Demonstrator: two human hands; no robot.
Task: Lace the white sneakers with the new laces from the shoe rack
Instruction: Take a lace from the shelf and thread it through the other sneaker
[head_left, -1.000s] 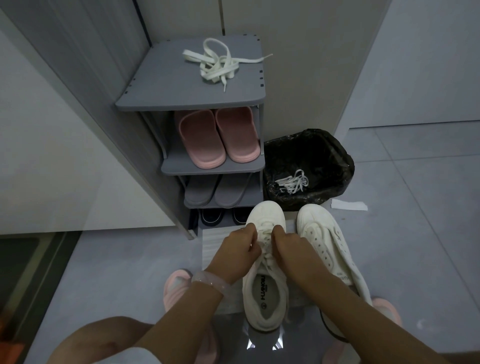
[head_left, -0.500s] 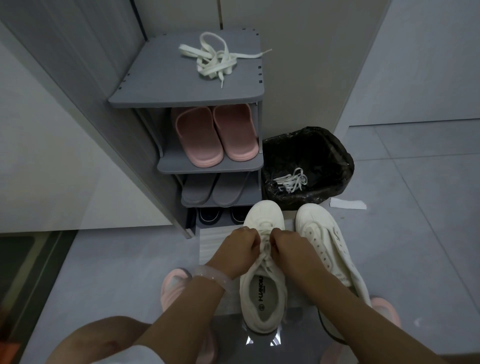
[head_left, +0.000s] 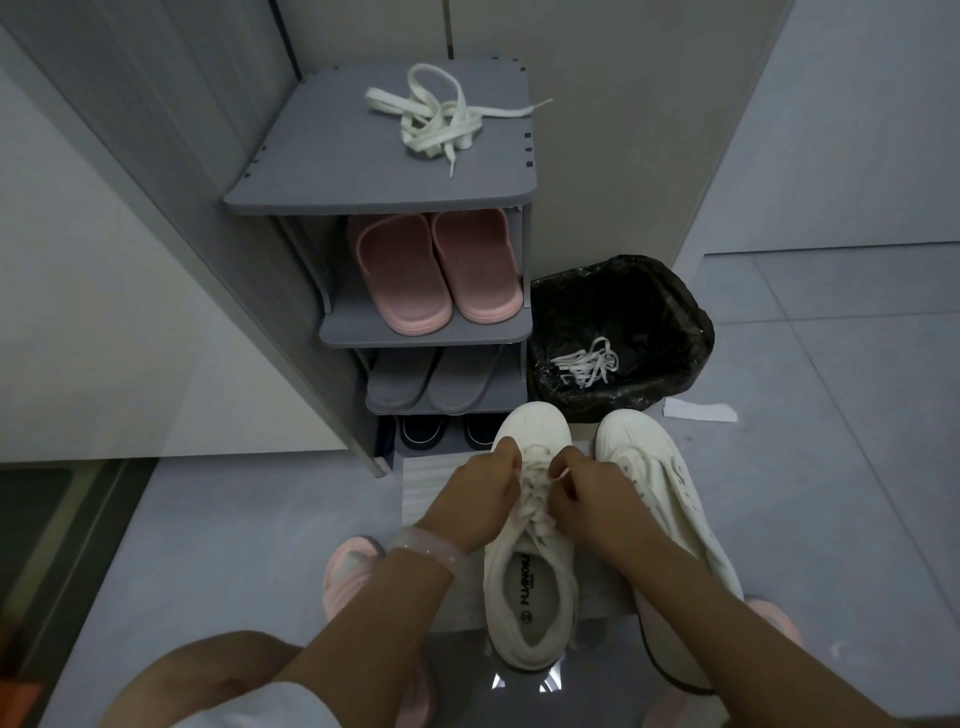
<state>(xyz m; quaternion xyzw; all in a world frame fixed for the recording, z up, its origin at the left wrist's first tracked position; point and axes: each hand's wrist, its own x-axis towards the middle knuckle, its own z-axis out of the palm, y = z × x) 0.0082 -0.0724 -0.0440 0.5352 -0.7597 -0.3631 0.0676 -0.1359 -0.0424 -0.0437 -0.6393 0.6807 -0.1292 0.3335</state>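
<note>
I am lacing the left sneaker (head_left: 530, 561), which stands on the floor in front of the rack (head_left: 384, 171), toe toward it; my left hand (head_left: 475, 501) and right hand (head_left: 592, 506) meet over its eyelets, fingers curled, each pinching a run of the lace (head_left: 535, 499); a white tip shows at my right fingertips (head_left: 563, 473); the crossings look done low down and I judge I am working near the toe rows, though my hands hide which eyelet; the right sneaker (head_left: 660, 499) lies just beside, and seems unlaced; its lace, I take it, is the bundle (head_left: 441, 122) on the rack top; next I need to feed the tip through, pull both ends even, then reach up for the bundle.
</note>
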